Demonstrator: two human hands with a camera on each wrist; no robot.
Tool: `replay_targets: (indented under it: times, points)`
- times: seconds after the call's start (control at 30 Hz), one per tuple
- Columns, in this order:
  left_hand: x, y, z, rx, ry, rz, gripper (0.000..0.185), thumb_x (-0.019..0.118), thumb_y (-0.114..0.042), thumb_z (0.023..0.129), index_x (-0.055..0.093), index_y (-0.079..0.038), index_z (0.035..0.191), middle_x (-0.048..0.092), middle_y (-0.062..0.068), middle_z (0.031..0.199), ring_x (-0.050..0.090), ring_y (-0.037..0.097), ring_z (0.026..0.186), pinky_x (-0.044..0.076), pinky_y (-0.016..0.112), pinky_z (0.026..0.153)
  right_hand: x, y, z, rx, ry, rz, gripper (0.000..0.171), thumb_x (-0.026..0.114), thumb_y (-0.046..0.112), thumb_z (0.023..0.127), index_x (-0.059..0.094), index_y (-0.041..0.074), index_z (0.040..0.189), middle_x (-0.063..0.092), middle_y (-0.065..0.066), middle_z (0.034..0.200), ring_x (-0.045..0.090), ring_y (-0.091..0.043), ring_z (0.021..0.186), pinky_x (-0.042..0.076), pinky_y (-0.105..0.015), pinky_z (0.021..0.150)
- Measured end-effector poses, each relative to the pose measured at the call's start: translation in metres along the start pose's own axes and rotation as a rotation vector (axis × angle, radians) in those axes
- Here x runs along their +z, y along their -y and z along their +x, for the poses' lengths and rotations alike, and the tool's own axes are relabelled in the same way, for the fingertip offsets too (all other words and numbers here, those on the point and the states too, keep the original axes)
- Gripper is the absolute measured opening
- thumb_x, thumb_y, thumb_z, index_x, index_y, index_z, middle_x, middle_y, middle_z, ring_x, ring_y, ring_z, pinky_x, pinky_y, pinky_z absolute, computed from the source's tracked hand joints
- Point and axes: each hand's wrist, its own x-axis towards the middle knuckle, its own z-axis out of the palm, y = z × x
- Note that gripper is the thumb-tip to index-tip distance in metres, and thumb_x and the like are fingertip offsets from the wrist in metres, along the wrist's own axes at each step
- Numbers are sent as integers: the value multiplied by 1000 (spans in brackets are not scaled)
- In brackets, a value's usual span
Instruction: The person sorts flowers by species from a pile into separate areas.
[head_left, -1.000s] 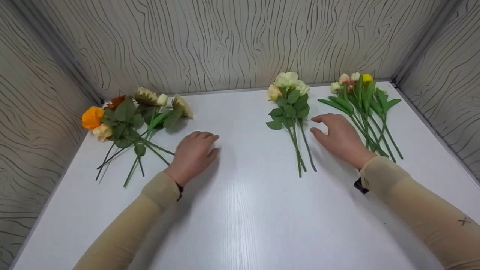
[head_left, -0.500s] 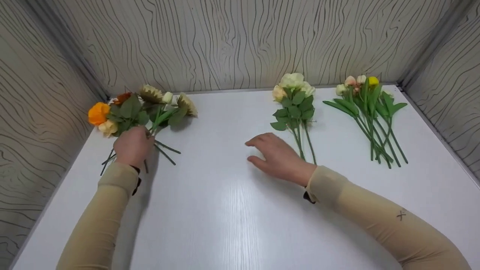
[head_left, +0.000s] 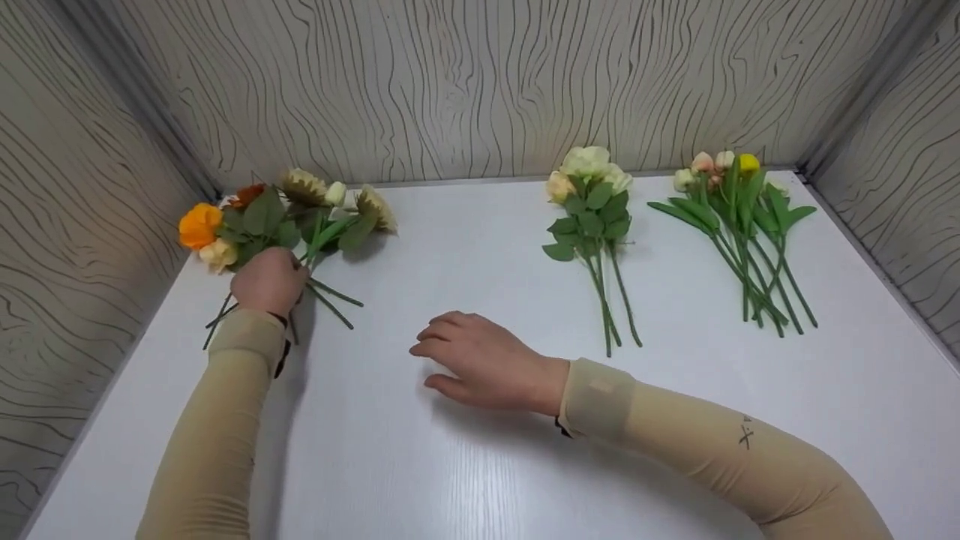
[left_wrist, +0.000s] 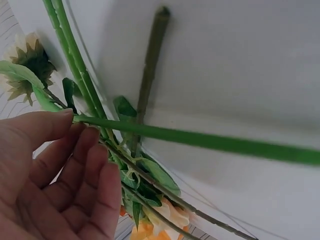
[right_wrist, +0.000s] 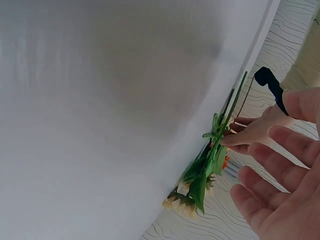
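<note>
I judge I'm picking a stem from the mixed flower pile (head_left: 285, 217): my left hand (head_left: 268, 283) curls around its stems, while my right hand (head_left: 480, 364) hovers relaxed and empty above the tabletop (head_left: 480, 465). Next I'd need to separate one stem cleanly.

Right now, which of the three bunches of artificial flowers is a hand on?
The mixed orange-and-sunflower bunch at far left: the left hand is on its stems. The other two bunches lie untouched.

Your left hand (head_left: 268, 281) reaches far out to the left, arm stretched forward, fingers (left_wrist: 95, 165) loosely curled. Your right hand (head_left: 484, 361) hovers palm-down near the middle, fingers (right_wrist: 270, 172) spread and relaxed, forearm angled in from the right, both sleeves covering your wrists.
</note>
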Motion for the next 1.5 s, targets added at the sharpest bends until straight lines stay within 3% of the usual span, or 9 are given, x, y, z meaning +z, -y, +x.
replay_targets:
  times: [0.37,0.57,0.73,0.83,0.93,1.0,1.17,1.3,1.5]
  points:
    - [2,4,0,-28,3,-12,23,62,-17,98,69,-1,83,65,14,76,59,30,69,46,44,59,6,-10,-7,12,-36,56,27,67,25,100,70,11,123,67,-3,123,58,-24,122,45,-37,106]
    - [-6,3,1,-21,31,-64,32,58,-12,97,56,-9,65,47,4,58,48,24,57,36,37,52,6,-16,-11,37,-57,87,27,68,23,99,72,9,121,69,-4,121,59,-25,120,47,-39,103]
    - [-17,-9,2,14,31,-187,39,58,-13,96,46,-13,59,33,-1,54,35,19,51,30,35,52,3,-26,-16,106,-68,143,25,68,22,100,72,9,120,69,-3,120,60,-26,119,47,-42,103]
    - [-24,-27,-1,33,55,-295,33,60,-18,99,59,-7,68,49,4,62,45,20,58,38,35,57,0,-31,-19,169,-65,190,25,66,23,101,73,9,120,70,-3,120,60,-25,119,47,-43,103]
    - [-27,-50,-6,47,109,-410,24,61,-22,102,72,-2,94,67,11,88,61,25,78,50,36,69,-3,-35,-23,227,-66,239,24,65,23,102,73,9,120,71,-2,120,61,-25,119,47,-44,104]
    - [-25,-67,-10,68,144,-476,24,61,-23,103,72,-2,105,69,14,100,65,26,88,54,38,76,-5,-38,-25,265,-73,275,24,65,22,102,74,9,120,71,-1,119,61,-24,119,47,-43,104]
    - [-13,-106,-17,122,225,-667,25,63,-23,103,71,-2,114,68,16,111,68,26,94,59,39,85,-7,-43,-32,384,-93,388,23,64,22,102,75,11,120,72,1,118,62,-21,117,48,-40,102]
    - [4,-136,-23,143,279,-816,26,66,-22,102,71,-1,117,68,18,113,70,26,93,60,35,84,-10,-48,-35,518,-117,574,22,65,23,102,75,12,119,72,5,115,65,-16,106,52,-38,93]
    - [30,-174,-34,146,358,-1010,25,69,-20,100,70,0,116,68,19,111,71,25,94,60,34,85,-12,-59,-40,693,-191,939,29,68,25,101,73,5,120,74,-8,109,69,-21,94,57,-38,83]
